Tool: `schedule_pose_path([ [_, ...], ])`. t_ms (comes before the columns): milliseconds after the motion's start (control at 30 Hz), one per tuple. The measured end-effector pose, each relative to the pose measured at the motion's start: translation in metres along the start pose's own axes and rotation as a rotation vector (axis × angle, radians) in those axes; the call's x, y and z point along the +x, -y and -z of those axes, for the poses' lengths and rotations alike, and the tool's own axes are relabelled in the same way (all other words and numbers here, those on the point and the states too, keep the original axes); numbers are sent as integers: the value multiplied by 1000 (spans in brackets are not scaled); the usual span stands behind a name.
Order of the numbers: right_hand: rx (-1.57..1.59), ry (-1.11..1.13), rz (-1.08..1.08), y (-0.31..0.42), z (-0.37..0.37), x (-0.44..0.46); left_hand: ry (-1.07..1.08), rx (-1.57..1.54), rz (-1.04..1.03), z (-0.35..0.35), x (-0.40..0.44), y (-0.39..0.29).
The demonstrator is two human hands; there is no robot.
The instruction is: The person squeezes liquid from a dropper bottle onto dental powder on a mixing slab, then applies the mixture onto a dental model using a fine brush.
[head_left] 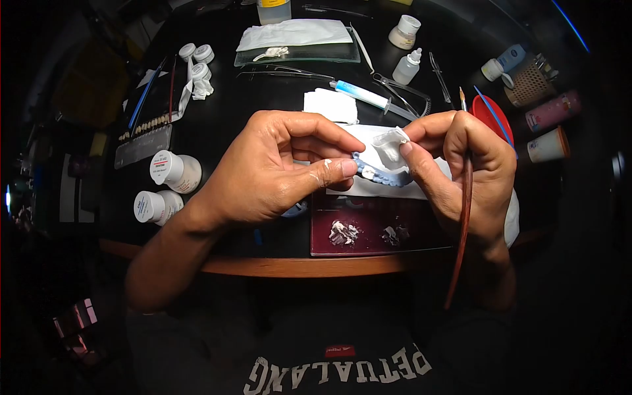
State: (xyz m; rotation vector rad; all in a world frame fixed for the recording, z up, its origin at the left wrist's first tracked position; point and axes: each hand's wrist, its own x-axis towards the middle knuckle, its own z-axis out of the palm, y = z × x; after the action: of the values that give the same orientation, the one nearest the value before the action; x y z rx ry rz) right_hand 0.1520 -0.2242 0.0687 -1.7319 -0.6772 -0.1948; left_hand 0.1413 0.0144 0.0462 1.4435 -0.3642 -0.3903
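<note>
Between the thumb and fingers of my left hand [283, 164] is one end of a blue dental model [392, 178], curved like an arch, with a whitish patch on its teeth. My right hand [464, 164] pinches a folded white tissue [393, 146] against the model's inner side. A thin brush [466, 217] with a reddish-brown handle also rests in my right hand, bristles up and handle pointing down. White smears mark my left thumb. Below the hands lies a dark red pad [329, 227] bearing two small heaps of whitish powder [342, 232].
White-lidded jars [174, 172] stand at left beside a tooth shade strip [151, 126]. Behind the hands lie a syringe [362, 94], a glass slab [303, 55] and a dropper bottle [407, 66]. At right are a red bowl [488, 113] and a mesh holder [526, 82].
</note>
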Motion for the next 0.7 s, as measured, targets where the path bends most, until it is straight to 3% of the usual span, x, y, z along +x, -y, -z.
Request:
schedule_pose_path([
  [300,155,101,-66,-9,0,-3,3,19,18,0,-1,1],
  [700,96,101,-71,-12,-7,-1,4,43,26,-1,-2,-3],
])
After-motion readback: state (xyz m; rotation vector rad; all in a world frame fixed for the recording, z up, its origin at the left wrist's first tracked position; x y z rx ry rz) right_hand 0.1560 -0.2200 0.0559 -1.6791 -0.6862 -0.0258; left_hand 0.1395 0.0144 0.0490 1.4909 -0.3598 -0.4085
